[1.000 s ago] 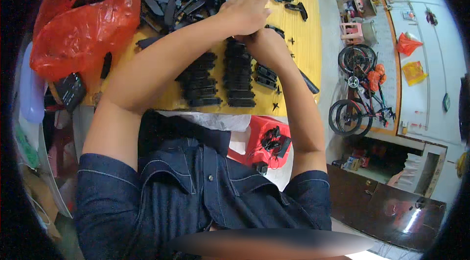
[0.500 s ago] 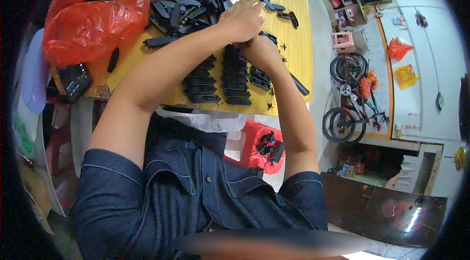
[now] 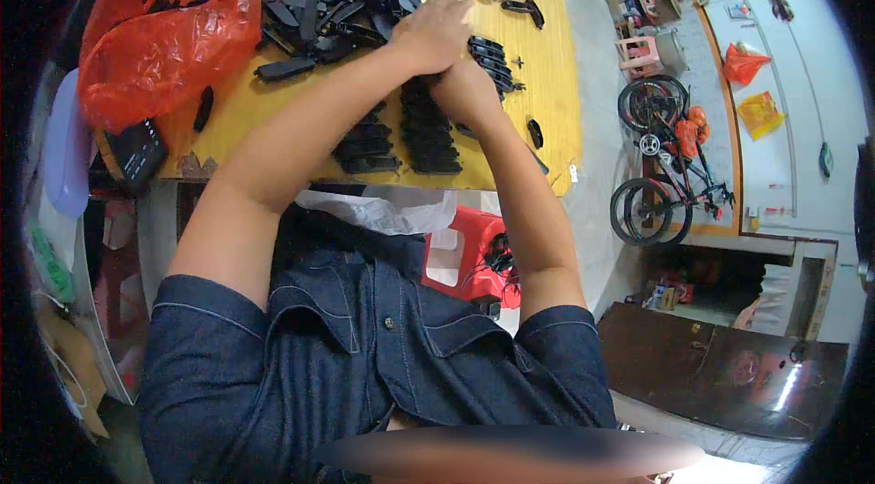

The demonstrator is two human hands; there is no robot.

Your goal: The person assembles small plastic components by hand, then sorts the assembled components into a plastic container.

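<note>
My left hand (image 3: 432,32) and my right hand (image 3: 466,90) meet above the yellow wooden table (image 3: 543,74). The left lies partly over the right, its fingers bent; whatever is between them is hidden. Close in front of my wrists stand tight rows of slim black plastic parts (image 3: 429,133), with another row (image 3: 366,145) to their left. Beyond my left forearm spreads a loose heap of similar black plastic pieces (image 3: 314,15). More black parts (image 3: 490,61) are lined up just right of my hands.
An open red plastic bag (image 3: 169,60) with black bits inside covers the table's left side. Beside it sits a dark box-like device (image 3: 138,154). A red plastic stool (image 3: 469,252) with black cables stands below the front edge. Bicycles (image 3: 652,160) stand to the right.
The view has shifted slightly, so the table and its parts sit higher and further left. My hands remain together, and a small black piece now shows right of my right forearm.
</note>
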